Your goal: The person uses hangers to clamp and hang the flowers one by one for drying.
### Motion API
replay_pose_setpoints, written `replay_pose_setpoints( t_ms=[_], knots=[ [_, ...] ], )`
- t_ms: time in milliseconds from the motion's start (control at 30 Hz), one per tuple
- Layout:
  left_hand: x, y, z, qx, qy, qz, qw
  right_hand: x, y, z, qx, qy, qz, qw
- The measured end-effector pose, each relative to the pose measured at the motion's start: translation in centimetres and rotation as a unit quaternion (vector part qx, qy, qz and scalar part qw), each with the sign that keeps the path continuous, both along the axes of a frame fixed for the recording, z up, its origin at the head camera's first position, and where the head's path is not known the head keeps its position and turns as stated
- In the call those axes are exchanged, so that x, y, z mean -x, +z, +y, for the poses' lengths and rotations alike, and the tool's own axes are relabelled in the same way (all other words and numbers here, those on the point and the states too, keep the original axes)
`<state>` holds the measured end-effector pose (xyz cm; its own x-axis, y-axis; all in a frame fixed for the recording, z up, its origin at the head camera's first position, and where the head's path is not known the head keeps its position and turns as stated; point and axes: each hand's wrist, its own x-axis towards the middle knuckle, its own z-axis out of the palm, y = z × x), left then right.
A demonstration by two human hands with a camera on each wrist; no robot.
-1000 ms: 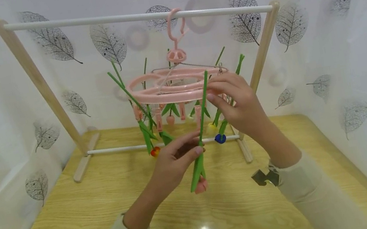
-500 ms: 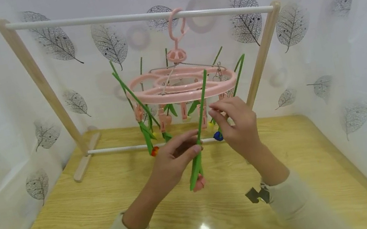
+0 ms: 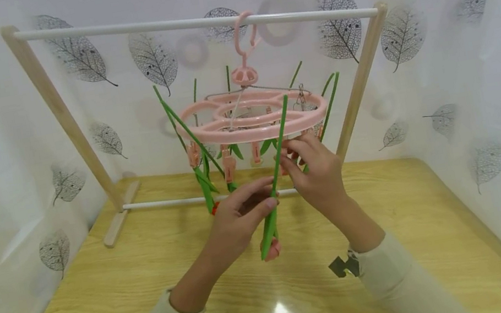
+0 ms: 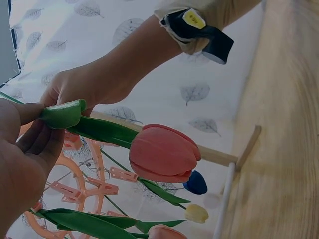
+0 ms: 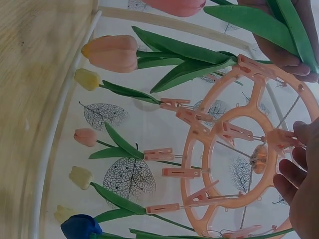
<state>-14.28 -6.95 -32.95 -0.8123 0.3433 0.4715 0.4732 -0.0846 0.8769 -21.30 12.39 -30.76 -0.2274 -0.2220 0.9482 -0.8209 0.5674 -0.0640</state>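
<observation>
My left hand (image 3: 237,226) pinches an artificial pink tulip (image 4: 162,154) by its green stem and leaves, the bloom pointing down and the stem rising in front of a pink clip hanger (image 3: 253,132). My right hand (image 3: 317,172) is just right of that stem, below the hanger's ring. In the right wrist view its thumb and fingertips pinch a pink clothespin (image 5: 281,138) hanging from the ring. The head view hides most of this clothespin behind the fingers. Other tulips hang bloom-down from clothespins, among them a peach tulip (image 5: 112,54) and a blue tulip (image 5: 80,226).
The hanger hooks over the white top bar (image 3: 132,30) of a wooden rack (image 3: 64,116). A lower white bar (image 3: 163,202) joins its feet on the wood-grain table (image 3: 104,299). A leaf-print curtain (image 3: 459,86) surrounds the table.
My right hand has left the hanger's ring, moved down and left, and taken hold of a clothespin beside the stem. The hanger has turned slightly. My left hand stays nearly still with the tulip.
</observation>
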Motion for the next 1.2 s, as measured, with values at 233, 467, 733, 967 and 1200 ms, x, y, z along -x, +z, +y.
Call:
replay_pose_setpoints(
  t_ms=[233, 467, 733, 967, 1200],
  knots=[
    [0.2, -0.1, 0.0, -0.001, 0.006, 0.006, 1.0, -0.1, -0.5, 0.4, 0.038, 0.056, -0.067, 0.9955],
    [0.4, -0.1, -0.1, 0.001, 0.028, 0.015, 0.9995, -1.1, -0.5, 0.7, 0.153, 0.12, -0.234, 0.9527],
    [0.6, -0.1, -0.3, -0.002, 0.038, 0.026, 0.9989, -1.4, -0.3, 1.8, 0.208, 0.133, -0.386, 0.8889],
    [0.5, 0.2, -0.3, -0.007, 0.034, 0.022, 0.9991, -1.8, 0.0, 2.1, 0.198, 0.141, -0.409, 0.8795],
    [0.6, 0.1, -0.3, -0.003, 0.043, 0.026, 0.9987, -2.6, 0.4, 2.2, 0.207, 0.163, -0.373, 0.8896]
  ],
)
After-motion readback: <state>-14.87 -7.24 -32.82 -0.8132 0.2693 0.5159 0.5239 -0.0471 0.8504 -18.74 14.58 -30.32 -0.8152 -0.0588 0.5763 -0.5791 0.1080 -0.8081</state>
